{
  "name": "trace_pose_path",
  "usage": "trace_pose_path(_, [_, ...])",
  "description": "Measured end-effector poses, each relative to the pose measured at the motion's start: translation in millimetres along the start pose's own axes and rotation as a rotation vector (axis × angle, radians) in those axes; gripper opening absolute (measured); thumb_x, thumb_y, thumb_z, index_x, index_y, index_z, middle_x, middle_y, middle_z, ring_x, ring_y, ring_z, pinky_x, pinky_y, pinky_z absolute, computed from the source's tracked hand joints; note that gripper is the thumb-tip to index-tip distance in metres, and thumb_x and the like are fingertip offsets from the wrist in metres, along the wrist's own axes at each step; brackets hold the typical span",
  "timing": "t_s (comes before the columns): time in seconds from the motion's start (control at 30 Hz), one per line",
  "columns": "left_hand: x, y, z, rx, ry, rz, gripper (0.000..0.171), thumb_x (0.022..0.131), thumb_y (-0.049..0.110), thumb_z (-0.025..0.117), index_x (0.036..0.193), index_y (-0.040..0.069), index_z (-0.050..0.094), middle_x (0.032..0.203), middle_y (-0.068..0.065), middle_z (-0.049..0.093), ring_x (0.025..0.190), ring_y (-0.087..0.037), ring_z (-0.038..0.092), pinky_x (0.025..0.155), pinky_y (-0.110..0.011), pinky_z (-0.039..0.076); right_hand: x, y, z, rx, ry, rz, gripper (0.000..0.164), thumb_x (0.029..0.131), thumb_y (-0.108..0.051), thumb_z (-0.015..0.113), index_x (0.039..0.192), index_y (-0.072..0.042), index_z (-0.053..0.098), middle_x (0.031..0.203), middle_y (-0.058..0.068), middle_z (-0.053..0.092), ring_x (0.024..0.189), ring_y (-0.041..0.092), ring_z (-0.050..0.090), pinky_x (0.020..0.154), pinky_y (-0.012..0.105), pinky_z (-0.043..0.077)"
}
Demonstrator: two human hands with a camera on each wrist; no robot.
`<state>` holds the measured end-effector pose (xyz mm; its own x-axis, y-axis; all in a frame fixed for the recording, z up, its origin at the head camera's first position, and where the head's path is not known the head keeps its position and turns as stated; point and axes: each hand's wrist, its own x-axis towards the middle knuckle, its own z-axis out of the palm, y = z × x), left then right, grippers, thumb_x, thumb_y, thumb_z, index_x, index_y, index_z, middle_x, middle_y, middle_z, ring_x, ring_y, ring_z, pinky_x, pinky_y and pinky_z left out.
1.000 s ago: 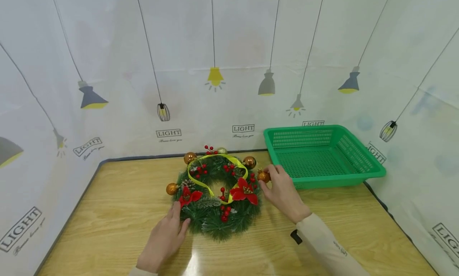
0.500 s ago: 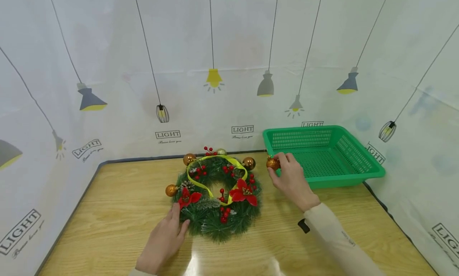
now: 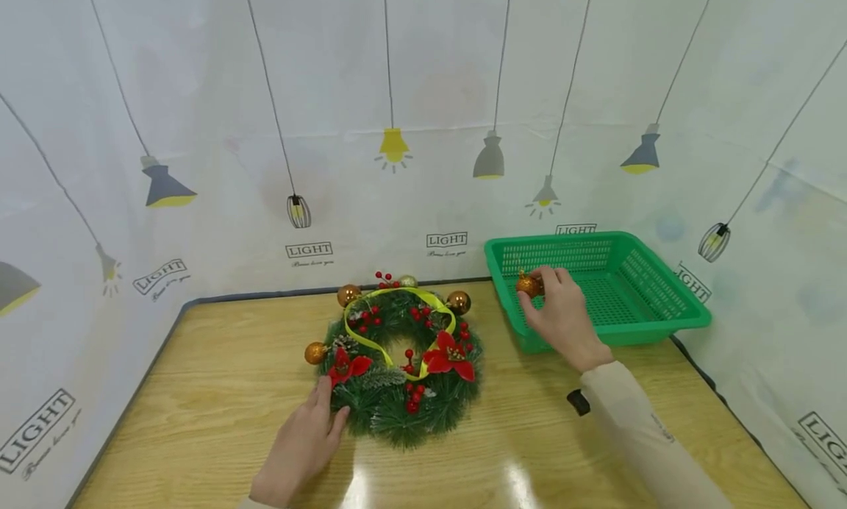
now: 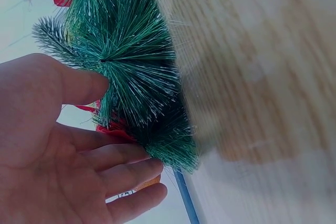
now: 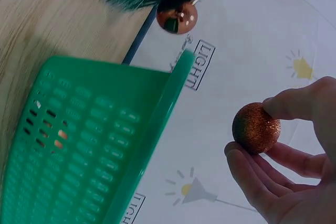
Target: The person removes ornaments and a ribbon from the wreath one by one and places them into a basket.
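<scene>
My right hand (image 3: 562, 314) pinches a glittery copper-orange bauble (image 5: 256, 128) between thumb and fingers. In the head view the bauble overlaps the left part of the green plastic basket (image 3: 523, 340). On the table lies a green Christmas wreath (image 3: 410, 421) with red poinsettias (image 3: 451, 356), red berries, a yellow ribbon (image 3: 365, 334) and several baubles, among them an orange one (image 3: 315, 353) at its left. My left hand (image 3: 301, 435) rests at the wreath's front left edge, fingers extended by a red poinsettia. In the left wrist view its fingers (image 4: 126, 177) are nearly straight beside the green needles.
The wooden table (image 3: 218, 391) meets a white wall covering (image 3: 225, 222) printed with lamps along its back and sides. The basket stands at the back right, its rim raised above the tabletop. A dark band (image 3: 579, 402) hangs by the right sleeve.
My right hand has carried the bauble away from the wreath's right side, rightward and back over the basket. My left hand has stayed in place at the wreath.
</scene>
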<state>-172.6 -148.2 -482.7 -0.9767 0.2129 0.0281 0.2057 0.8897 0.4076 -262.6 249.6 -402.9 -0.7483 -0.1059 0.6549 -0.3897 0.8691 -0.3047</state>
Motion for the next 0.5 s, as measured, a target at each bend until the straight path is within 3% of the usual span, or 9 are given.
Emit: trace_pose_path(0.5, [1.8, 2.2, -0.7, -0.010, -0.037, -0.030, 0.070, 0.106, 0.027, 0.051, 0.154, -0.015, 0.023, 0.156, -0.038, 0.029, 0.137, -0.053, 0.043, 0.110, -0.062, 0.043, 3.5, 31.0, -13.4, -0.015, 0.002, 0.047, 0.029, 0.092, -0.007, 0.070, 0.112, 0.011, 0.061, 0.101, 0.029, 0.059, 0.083, 0.041, 0.062, 0.066, 0.052, 0.057])
